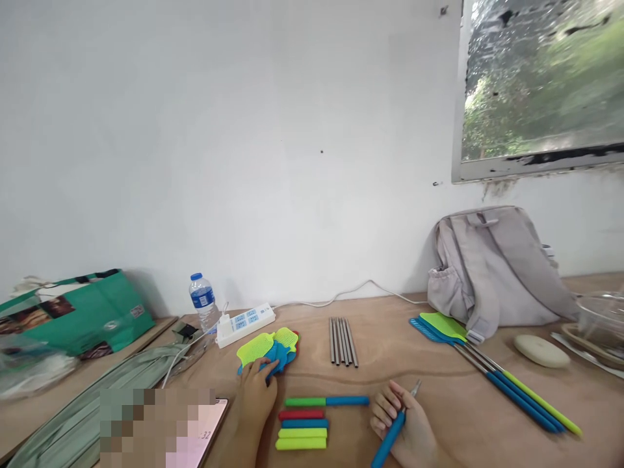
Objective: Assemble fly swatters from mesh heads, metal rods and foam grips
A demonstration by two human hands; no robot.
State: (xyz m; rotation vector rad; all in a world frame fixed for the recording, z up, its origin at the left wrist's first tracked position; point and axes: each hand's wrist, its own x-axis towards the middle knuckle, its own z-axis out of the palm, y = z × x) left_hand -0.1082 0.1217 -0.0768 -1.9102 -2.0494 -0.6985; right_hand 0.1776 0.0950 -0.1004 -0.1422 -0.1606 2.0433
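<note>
Head view, blue handle (pixel 389 443) in right hand (pixel 412 426), left hand (pixel 257 393) on mesh (pixel 279 354)

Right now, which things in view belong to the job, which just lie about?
Likely job: swatter heads at left hand, tubes, loose handles, blue handle in right hand, assembled swatters.

Seemingly lying about: bottle, power strip, phone, backpack, green bag.

Passable across worktop (pixel 390 354) between steel tubes (pixel 343 341) and fly swatters (pixel 521 387); narrower between tubes and coloured grips (pixel 304 423). Blocked left of tubes by mesh heads (pixel 256 348), with power strip (pixel 246 325) and bottle (pixel 203 299) behind; blocked at right by swatters, backpack (pixel 507 273) behind them, pale oval block (pixel 541 351) beyond.
</note>
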